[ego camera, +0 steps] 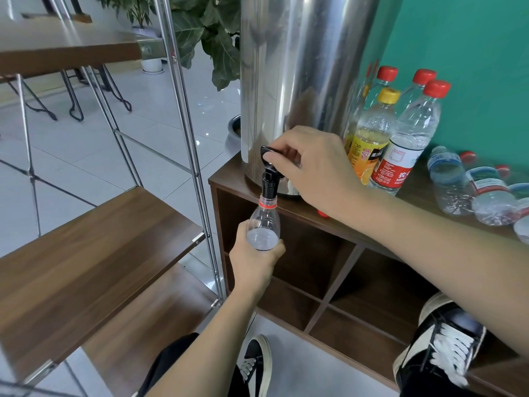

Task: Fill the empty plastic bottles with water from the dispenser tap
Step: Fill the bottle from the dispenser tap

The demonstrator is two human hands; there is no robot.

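Directly ahead in the head camera's downward view, a tall stainless steel water dispenser (294,81) stands on the corner of a dark wooden cabinet (329,224) with open cubby compartments below. A black tap (269,173) juts from the dispenser's base, over the cabinet's front edge.

The right hand (315,164) reaches in from the right, its fingers curled over and pinching the tap's black lever (270,151). The left hand (254,262) comes up from below and grips the body of a clear plastic bottle (264,224), holding it upright with its open neck (ringed by a red band) pushed up around the tap's spout. The bottle hangs in front of the cabinet, not resting on anything. How much water is inside it cannot be told.

On the cabinet top to the right of the dispenser stand several capped bottles: one with a yellow cap and orange label (372,133), one with a red cap and red-and-white label (409,138), and two more red-capped ones behind. Further right, a few clear bottles (469,190) lie on their sides against a green wall (472,53).

At left is a metal-framed shelf unit (94,239) with wooden boards, standing on pale floor tiles. A leafy potted plant (206,32) sits behind the dispenser. Black and white sneakers (440,339) show at the bottom.
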